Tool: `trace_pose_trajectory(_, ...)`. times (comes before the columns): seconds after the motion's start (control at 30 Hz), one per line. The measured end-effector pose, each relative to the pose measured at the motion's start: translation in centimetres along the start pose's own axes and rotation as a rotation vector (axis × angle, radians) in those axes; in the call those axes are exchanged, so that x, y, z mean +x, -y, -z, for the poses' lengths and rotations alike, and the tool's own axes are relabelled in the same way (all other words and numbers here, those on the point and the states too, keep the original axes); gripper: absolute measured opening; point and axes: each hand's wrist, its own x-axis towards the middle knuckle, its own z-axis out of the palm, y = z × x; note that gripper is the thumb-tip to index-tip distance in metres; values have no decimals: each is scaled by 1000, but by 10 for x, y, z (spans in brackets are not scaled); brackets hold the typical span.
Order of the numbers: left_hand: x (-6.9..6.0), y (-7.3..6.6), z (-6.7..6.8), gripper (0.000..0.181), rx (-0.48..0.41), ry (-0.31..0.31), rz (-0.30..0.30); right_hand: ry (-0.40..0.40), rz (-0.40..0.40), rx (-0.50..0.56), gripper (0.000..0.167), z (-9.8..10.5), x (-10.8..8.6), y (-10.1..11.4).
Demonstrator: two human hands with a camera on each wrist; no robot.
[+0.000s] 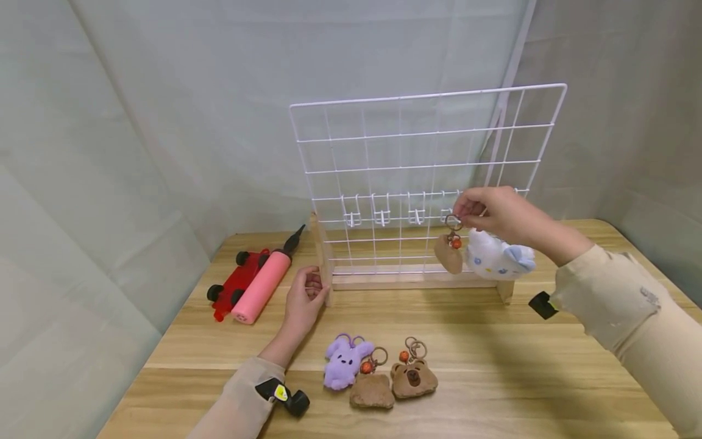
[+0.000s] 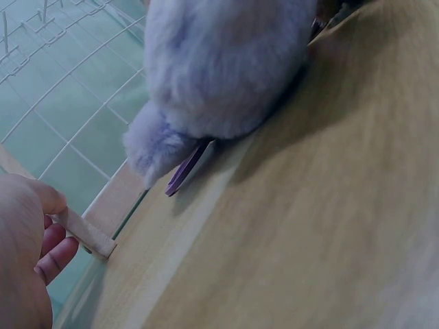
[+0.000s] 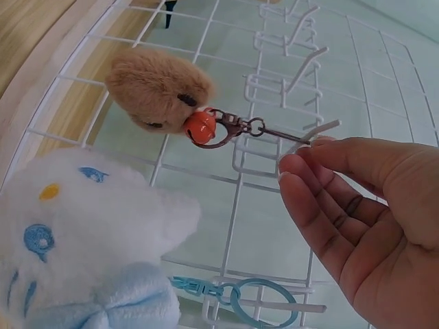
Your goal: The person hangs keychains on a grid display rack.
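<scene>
My right hand pinches the metal ring of a brown plush keychain beside a hook on the white wire grid. In the right wrist view the ring meets the hook's tip; whether it is over the tip I cannot tell. An orange bell dangles by the plush. Next to it, a white plush keychain with a blue bow hangs by its blue ring on another hook. My left hand grips the wooden side post of the grid's stand between thumb and fingers.
A purple plush keychain and two brown ones, one face-up and one face-down, lie at the table's front. Several white hooks line the grid. Left of the stand lie a pink hand pump and a red toy car.
</scene>
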Motion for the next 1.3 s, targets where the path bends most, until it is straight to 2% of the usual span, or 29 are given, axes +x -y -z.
trace_pose_trajectory(0.43, -2, 4, 0, 42, 26, -21, -6, -42, -12, 8, 13, 3, -4, -2)
trace_pose_trajectory(0.57, -2, 5, 0, 42, 14, -14, 5, -75, -7, 20, 14, 5, -8, 0)
trace_pose_trajectory(0.8, -2, 3, 2, 41, 3, -7, 6, -156, -45, 27, 12, 7, -18, 5)
trace_pose_trajectory(1.07, -2, 2, 0, 41, 0, -15, -4, -266, 55, 30, 11, 8, -35, 8)
trace_pose_trajectory(1.2, -2, 1, -2, 41, -5, -9, -13, -303, 41, 52, 13, 6, -48, 12)
trace_pose_trajectory(1.3, -1, 2, -2, 41, -7, -11, -18, -315, 69, 60, 14, 4, -55, 14)
